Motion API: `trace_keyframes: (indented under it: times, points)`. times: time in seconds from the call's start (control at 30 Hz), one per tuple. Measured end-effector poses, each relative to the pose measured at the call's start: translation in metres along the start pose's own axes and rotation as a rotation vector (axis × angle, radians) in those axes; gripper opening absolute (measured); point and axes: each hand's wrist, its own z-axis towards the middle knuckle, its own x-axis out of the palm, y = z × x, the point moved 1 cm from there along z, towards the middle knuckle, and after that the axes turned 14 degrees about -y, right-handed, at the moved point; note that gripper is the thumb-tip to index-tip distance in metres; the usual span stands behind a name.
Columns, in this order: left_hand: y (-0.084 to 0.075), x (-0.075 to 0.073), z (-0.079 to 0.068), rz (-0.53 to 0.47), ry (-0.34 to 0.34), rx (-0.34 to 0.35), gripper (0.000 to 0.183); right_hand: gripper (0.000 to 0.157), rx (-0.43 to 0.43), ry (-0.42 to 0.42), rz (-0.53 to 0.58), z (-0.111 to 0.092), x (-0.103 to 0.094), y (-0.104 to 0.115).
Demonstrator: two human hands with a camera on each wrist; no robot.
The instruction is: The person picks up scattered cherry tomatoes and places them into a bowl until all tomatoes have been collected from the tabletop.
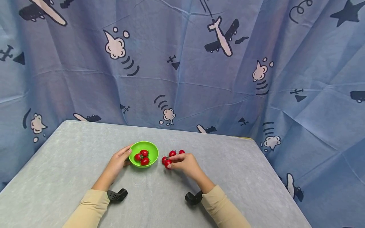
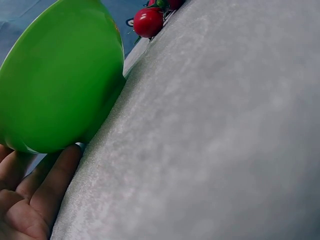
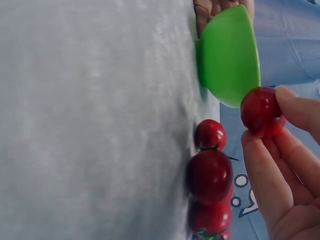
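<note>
A green bowl (image 1: 152, 160) stands on the table with three cherry tomatoes (image 1: 144, 161) inside. My left hand (image 1: 117, 160) holds the bowl at its left side, one fingertip over the rim and other fingers (image 2: 55, 172) low against the outside. To the right of the bowl, my right hand (image 1: 185, 164) pinches one cherry tomato (image 3: 262, 112) between thumb and fingertips. That tomato is raised above a row of more cherry tomatoes (image 3: 210, 176) on the table, some with green stems. The hand partly hides this group in the head view.
A pale grey cloth covers the table (image 1: 159, 202). Behind it and along its right side hangs a blue curtain (image 1: 182, 79) printed with planes and clouds. Black devices (image 1: 117, 195) are strapped at both wrists.
</note>
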Motion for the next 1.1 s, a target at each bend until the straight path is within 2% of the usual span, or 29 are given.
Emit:
trace_keyframes:
  times: [0.13,0.4,0.67,1.1]
  points:
    - [0.000,0.000,0.000,-0.008,0.003,0.002,0.052,0.030,0.017,-0.016,-0.013,0.004,0.001,0.005]
    - [-0.001,0.000,0.000,-0.010,0.007,0.022,0.052,0.030,0.052,0.017,0.042,0.010,0.005,0.015]
    - [-0.001,0.001,0.000,0.012,0.005,0.011,0.052,0.030,0.032,0.049,0.033,0.016,0.009,0.026]
    - [0.000,0.001,0.000,-0.020,0.010,0.010,0.052,0.030,0.038,0.084,0.060,0.027,0.016,0.039]
